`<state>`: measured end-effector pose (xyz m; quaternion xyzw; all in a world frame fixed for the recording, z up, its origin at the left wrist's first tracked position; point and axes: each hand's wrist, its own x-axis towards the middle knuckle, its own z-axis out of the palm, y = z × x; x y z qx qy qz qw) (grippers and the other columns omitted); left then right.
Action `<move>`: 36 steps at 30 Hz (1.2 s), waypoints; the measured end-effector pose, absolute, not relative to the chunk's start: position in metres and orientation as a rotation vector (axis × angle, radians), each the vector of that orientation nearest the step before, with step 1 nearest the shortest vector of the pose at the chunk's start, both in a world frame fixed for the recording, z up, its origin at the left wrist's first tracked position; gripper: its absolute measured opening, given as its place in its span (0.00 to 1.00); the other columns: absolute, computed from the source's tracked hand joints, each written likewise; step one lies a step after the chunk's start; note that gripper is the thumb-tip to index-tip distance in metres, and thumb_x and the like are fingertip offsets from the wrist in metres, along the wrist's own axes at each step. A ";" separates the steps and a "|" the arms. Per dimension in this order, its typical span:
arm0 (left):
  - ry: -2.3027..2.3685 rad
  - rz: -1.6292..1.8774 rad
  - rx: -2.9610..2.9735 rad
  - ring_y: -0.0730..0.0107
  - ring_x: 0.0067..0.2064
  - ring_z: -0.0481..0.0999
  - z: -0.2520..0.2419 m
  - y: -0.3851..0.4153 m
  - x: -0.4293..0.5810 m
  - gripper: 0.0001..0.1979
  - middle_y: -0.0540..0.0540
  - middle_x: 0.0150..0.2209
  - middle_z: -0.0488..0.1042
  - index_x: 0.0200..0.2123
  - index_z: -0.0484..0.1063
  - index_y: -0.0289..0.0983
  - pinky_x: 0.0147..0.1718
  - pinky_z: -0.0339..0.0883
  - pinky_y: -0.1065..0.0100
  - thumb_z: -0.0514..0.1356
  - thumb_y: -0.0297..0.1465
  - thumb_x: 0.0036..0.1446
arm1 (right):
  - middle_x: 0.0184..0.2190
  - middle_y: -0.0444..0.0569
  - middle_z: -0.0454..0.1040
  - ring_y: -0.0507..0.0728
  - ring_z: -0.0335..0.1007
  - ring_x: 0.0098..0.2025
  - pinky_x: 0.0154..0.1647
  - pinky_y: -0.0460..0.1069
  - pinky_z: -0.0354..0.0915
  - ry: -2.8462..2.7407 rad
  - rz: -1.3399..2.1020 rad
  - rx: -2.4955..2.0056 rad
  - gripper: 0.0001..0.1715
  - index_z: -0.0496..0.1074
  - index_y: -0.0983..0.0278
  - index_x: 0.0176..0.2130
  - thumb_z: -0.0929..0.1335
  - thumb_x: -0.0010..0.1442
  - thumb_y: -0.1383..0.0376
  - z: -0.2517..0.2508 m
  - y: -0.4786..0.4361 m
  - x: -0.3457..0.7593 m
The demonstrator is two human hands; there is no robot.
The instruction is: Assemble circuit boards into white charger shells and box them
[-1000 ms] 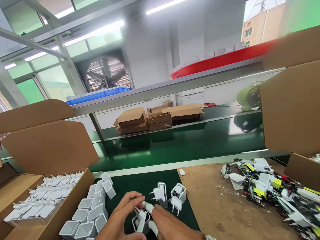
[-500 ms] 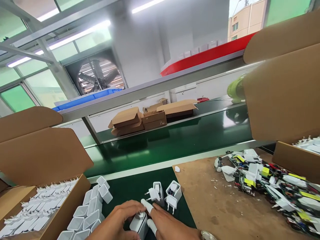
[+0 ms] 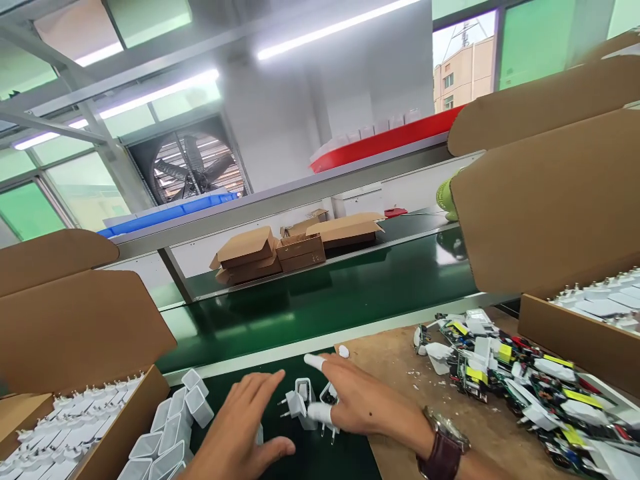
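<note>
Charger case [image 3: 309,400] with two-pin plug [image 3: 295,404] stands between my open left hand [image 3: 245,417] and spread right hand [image 3: 353,393]; probably picking step, grasp needs gentle closing.

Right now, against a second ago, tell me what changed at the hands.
The right hand has let go of the white housing both hands surrounded and moved rightward to the two white plug units, thumb and index spread. The left hand has opened, mostly hiding what looks like that same housing. The white cases at left and the circuit board heap stayed put.
</note>
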<state>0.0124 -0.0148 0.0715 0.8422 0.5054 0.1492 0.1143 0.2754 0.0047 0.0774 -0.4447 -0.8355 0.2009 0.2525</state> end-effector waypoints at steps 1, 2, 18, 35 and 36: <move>1.464 0.380 2.481 0.43 0.65 0.71 0.074 -0.012 0.023 0.40 0.40 0.67 0.72 0.71 0.64 0.47 0.65 0.66 0.45 0.72 0.32 0.56 | 0.53 0.59 0.79 0.70 0.74 0.55 0.56 0.59 0.68 -2.307 0.552 -1.246 0.28 0.76 0.65 0.53 0.75 0.56 0.55 0.073 0.007 0.273; 1.451 0.332 2.484 0.44 0.63 0.74 0.075 -0.009 0.033 0.36 0.40 0.65 0.74 0.69 0.67 0.47 0.63 0.68 0.47 0.70 0.30 0.58 | 0.52 0.60 0.79 0.71 0.74 0.54 0.56 0.59 0.68 -2.328 0.555 -1.283 0.30 0.76 0.66 0.51 0.77 0.52 0.55 0.068 0.008 0.269; 1.469 0.401 2.290 0.62 0.50 0.81 0.076 0.007 0.055 0.18 0.44 0.52 0.82 0.58 0.74 0.40 0.47 0.75 0.67 0.62 0.30 0.65 | 0.50 0.60 0.77 0.69 0.70 0.52 0.56 0.59 0.63 -2.251 0.441 -1.332 0.19 0.75 0.68 0.49 0.69 0.57 0.65 0.031 0.000 0.241; 1.885 -0.107 2.482 0.40 0.46 0.85 0.068 0.020 0.093 0.14 0.32 0.47 0.84 0.50 0.76 0.32 0.42 0.72 0.55 0.52 0.29 0.72 | 0.52 0.64 0.76 0.72 0.69 0.58 0.71 0.65 0.53 -2.262 0.420 -1.285 0.29 0.75 0.71 0.52 0.73 0.52 0.60 0.017 0.003 0.240; 1.873 -0.092 2.472 0.41 0.47 0.85 0.070 0.019 0.091 0.15 0.33 0.48 0.84 0.50 0.77 0.33 0.43 0.72 0.55 0.52 0.31 0.73 | 0.54 0.64 0.75 0.72 0.68 0.60 0.72 0.65 0.52 -2.262 0.493 -1.251 0.34 0.75 0.71 0.54 0.75 0.51 0.58 0.024 0.004 0.247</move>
